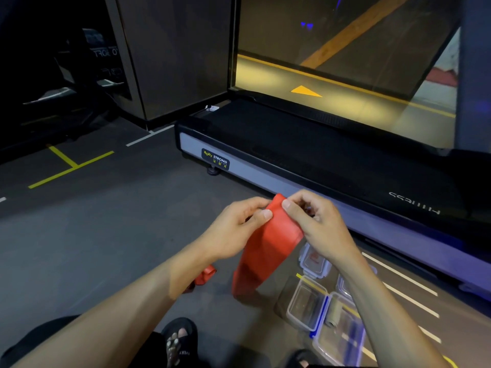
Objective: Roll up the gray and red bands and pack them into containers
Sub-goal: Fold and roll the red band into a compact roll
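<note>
A person seated on a gym floor (111,235) holds a red band (268,243) up with both hands, just in front of a treadmill (292,144). The left hand (239,227) pinches the band's upper left edge between thumb and curled fingers (265,214), while the right hand (316,221) grips the upper right edge, its fingers curled round the fold at the top. The band hangs down from the two hands in a wide strip, its lower end reaching the floor between the person's forearms.

A second red band, rolled up (206,274), lies on the floor partly hidden behind the left forearm. To the right, near the hanging strip, stand several clear plastic containers with blue clips: one open container (305,305) sits nearest the band, a container with a gray roll (336,313) inside it lies just beside that, and another clear container (314,258) shows under the right wrist. Whether the latter is a lid or a box cannot be told.

The treadmill's side rail carries a "BODY STRONG" label (215,158). Yellow tape lines (70,166) and white lines mark the dark floor. At the bottom edge, a foot in a black sandal (179,341) is visible.
</note>
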Motion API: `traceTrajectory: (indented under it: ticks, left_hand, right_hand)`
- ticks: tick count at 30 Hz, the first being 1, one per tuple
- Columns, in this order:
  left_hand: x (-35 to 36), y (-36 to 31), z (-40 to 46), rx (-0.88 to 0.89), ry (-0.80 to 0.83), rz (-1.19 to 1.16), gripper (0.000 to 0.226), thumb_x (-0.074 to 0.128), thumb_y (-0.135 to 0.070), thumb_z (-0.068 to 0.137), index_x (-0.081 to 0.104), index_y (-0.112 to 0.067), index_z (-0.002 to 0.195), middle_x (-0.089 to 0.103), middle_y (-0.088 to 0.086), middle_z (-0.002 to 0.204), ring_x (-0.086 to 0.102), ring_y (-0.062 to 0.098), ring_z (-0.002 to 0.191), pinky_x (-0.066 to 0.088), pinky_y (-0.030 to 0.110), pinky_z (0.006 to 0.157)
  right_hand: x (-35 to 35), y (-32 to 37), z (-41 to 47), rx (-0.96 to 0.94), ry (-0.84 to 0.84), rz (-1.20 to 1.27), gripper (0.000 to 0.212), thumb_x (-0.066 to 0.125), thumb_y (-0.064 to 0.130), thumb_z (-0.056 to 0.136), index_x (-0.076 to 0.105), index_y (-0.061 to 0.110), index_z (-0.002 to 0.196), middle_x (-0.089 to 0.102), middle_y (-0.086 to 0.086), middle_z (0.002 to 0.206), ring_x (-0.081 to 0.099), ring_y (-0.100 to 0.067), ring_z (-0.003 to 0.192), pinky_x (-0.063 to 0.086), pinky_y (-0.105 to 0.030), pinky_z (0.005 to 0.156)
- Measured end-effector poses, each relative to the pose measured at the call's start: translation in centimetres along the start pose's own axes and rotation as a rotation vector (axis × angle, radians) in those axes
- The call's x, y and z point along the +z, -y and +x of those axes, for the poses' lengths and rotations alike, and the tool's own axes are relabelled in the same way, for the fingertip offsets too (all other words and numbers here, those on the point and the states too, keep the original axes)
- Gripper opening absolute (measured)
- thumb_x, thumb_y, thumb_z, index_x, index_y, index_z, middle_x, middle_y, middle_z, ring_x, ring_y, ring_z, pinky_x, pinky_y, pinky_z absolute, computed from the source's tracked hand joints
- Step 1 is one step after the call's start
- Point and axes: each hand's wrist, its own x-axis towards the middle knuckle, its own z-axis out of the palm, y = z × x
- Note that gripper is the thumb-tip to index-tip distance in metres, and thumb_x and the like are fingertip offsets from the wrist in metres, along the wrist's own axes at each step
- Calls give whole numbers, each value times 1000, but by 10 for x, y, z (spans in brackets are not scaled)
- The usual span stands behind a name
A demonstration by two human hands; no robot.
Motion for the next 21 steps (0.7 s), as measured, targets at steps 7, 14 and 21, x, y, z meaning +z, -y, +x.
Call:
traceTrajectory:
  ticks: [7,14,21]
  left_hand:
    - [1,1,5,-10,52,-156,43,52,-22,104,49,-22,147,43,19,68,37,32,65,36,43,69]
    - [3,-5,4,28,104,-161,37,49,-13,107,53,-15,144,59,13,69,52,22,70,46,36,73]
    - [0,-3,2,-8,18,-80,27,58,-28,100,65,-6,116,74,12,102,67,16,90,52,39,85]
  right_hand:
    - [-1,3,0,65,97,125,26,59,32,103,69,19,83,66,-8,76,57,-23,69,44,-41,71]
    - [-1,5,1,156,207,240,37,54,32,105,64,7,79,55,-2,70,48,-17,66,37,-34,67]
    - [2,2,-1,105,261,103,39,57,45,102,69,9,90,63,-2,74,53,-24,67,42,-41,69]
